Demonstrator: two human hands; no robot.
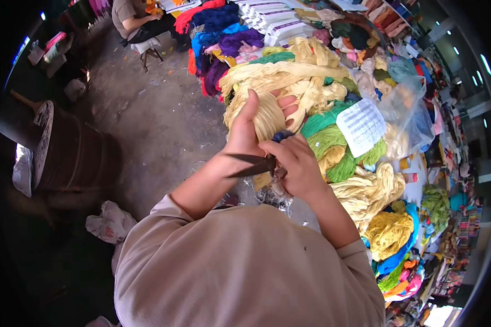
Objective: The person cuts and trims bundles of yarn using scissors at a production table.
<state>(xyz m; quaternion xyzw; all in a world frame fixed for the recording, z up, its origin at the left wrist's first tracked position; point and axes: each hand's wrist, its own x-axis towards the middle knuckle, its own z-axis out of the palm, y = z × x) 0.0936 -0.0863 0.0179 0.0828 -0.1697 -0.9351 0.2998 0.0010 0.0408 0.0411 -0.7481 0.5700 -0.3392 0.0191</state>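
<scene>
A skein of cream yarn [267, 115] lies across the palm of my left hand [246, 131], its thumb raised on one side and its fingertips showing on the other. My right hand [300, 166] grips dark scissors [256, 167], whose two blades point left and stand apart in front of my left wrist. A small dark blue bit [281, 135] shows at the fingers of my right hand; I cannot make out what it is. Just beyond my hands, more cream yarn [289, 71] spreads over the heap.
Green yarn [333, 152], a printed paper sheet [360, 126] and a clear plastic bag [406, 117] lie on the heap to the right. A rusty drum [76, 150] stands at left. Another person [133, 19] sits on a stool [146, 49] at the upper left.
</scene>
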